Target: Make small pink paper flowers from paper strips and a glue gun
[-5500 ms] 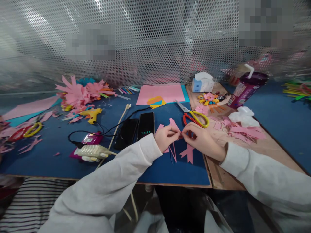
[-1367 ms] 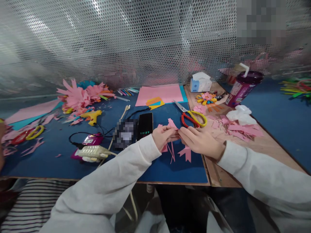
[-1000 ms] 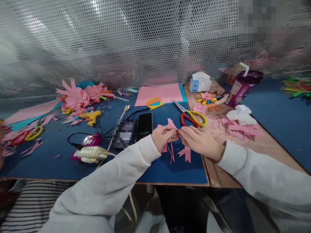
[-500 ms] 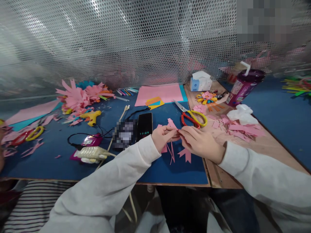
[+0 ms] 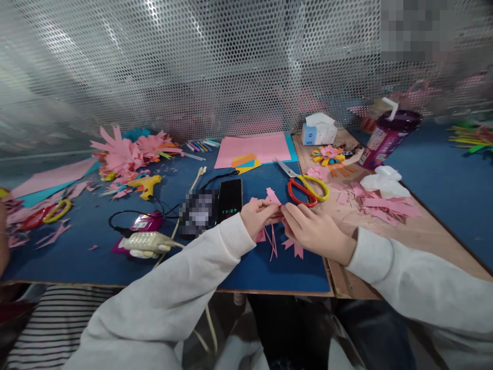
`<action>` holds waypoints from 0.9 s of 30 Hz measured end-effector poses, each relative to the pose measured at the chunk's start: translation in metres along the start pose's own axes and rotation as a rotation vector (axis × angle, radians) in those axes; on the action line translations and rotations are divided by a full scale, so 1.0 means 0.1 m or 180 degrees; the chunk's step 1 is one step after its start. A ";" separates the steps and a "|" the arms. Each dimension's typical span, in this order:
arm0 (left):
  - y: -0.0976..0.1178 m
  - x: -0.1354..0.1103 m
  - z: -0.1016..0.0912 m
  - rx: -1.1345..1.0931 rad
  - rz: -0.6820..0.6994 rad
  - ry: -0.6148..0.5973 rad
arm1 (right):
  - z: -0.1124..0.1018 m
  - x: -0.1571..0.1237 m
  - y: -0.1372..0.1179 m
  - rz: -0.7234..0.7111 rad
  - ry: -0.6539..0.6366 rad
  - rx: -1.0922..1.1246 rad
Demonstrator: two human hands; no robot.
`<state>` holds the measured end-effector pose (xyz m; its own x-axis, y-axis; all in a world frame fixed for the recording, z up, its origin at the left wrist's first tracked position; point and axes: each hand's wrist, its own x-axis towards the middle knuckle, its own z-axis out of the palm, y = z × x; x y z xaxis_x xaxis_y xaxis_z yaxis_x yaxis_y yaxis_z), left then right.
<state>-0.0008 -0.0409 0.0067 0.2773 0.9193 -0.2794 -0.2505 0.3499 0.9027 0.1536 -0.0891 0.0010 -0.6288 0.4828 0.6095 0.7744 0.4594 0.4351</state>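
Above the blue table, my left hand (image 5: 259,218) and my right hand (image 5: 314,230) meet fingertip to fingertip. Both are closed in a pinch on a pink paper strip (image 5: 272,196), whose end sticks up past the fingers. My fingers hide most of the pinched spot. Beneath the hands lie thin pink strips (image 5: 273,244) and a notched pink paper piece (image 5: 296,247), partly covered. Just beyond my right hand rest scissors (image 5: 304,184) with red and yellow handles, blades pointing away. A black phone (image 5: 230,198) lies left of my left hand.
A yellow glue gun (image 5: 145,186), a power strip (image 5: 148,244) and cables lie to the left. Pink paper flowers (image 5: 131,154) stand behind them. Pink sheets (image 5: 252,149), a tissue box (image 5: 319,131), a purple cup (image 5: 389,139) and paper scraps (image 5: 379,201) are further back and right.
My right hand has turned slightly, its fingers more bunched against the left fingertips, and covers a little more of the notched paper. My left hand keeps its pinch in the same place.
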 end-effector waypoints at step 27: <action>0.01 0.01 0.00 0.0185 -0.0065 -0.0187 | 0.04 0.01 0.09 0.1388 -0.0023 0.1708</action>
<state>-0.0012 -0.0399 0.0070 0.3362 0.8992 -0.2798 -0.1904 0.3559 0.9149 0.1596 -0.0811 0.0030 -0.2697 0.7114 0.6490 0.8162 0.5265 -0.2380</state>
